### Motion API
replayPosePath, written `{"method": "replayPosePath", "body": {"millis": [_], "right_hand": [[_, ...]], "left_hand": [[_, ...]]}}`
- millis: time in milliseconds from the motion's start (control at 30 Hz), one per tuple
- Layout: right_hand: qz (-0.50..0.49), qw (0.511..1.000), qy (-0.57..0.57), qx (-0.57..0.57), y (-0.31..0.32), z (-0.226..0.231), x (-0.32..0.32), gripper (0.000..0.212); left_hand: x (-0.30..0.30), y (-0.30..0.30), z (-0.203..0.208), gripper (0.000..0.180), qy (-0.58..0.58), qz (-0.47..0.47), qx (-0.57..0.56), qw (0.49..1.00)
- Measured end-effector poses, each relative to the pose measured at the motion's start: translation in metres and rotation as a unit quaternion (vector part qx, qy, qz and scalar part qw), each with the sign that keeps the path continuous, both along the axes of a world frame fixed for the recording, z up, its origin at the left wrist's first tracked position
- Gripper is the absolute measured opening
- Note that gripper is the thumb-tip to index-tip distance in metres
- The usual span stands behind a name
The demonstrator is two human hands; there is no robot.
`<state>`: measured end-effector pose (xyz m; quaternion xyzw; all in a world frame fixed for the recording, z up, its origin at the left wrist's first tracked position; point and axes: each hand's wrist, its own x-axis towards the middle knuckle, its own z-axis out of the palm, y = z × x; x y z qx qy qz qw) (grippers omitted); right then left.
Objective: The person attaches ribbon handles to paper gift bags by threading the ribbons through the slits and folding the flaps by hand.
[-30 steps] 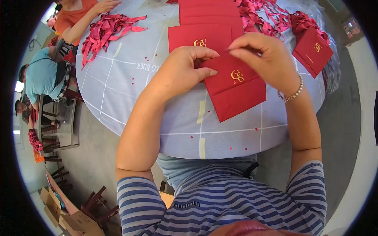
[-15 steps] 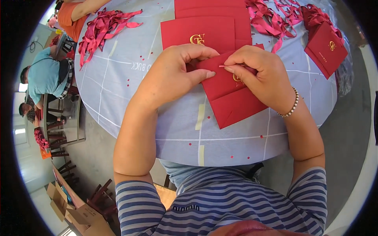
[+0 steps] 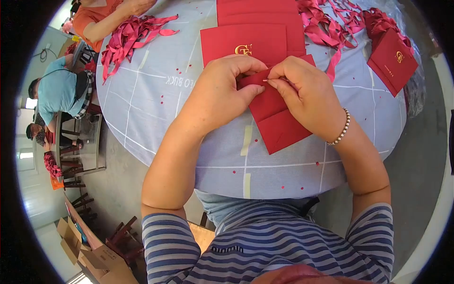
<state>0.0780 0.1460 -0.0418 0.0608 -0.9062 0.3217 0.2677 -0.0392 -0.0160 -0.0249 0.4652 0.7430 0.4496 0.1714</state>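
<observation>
A flat red paper gift bag [image 3: 283,132] with a folded base lies tilted on the cloth-covered table [image 3: 222,182] in front of me. My left hand [image 3: 224,92] grips its upper left edge, thumb in front and the other fingers bent behind. At that edge my right hand [image 3: 307,90] pinches a small pink ribbon end [image 3: 266,80] between thumb and forefinger. The rest of that ribbon is hidden by my fingers and the bag. Just beyond my hands, more red bags [image 3: 217,45] with gold print lie in an overlapping stack.
Loose red ribbons lie in heaps at the far left [image 3: 130,42] and far right [image 3: 326,33]. Further bags [image 3: 392,64] with ribbons sit at the right edge. Small red paper dots are scattered about. Across the table is a person in an orange top [image 3: 94,23].
My right hand has shifted slightly left and up, still pinching the ribbon end, and now covers the bag's gold print. The view has moved a little.
</observation>
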Motion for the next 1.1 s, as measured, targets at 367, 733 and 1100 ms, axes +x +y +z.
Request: {"method": "replayPosePath", "body": {"millis": [367,733,1100], "right_hand": [[-0.030,0.993,-0.031,0.114,-0.014,0.005,0.001,0.007],[-0.033,0.991,-0.013,0.132,-0.029,-0.001,0.001,0.004],[-0.071,0.971,-0.197,-0.112,-0.009,0.001,-0.003,0.004]], "left_hand": [[-0.004,0.010,-0.029,0.026,0.134,0.011,0.073,0.988],[0.006,0.007,-0.023,0.016,0.124,0.036,0.046,0.990],[0.000,0.011,-0.021,0.018,0.080,0.033,0.054,0.995]]}}
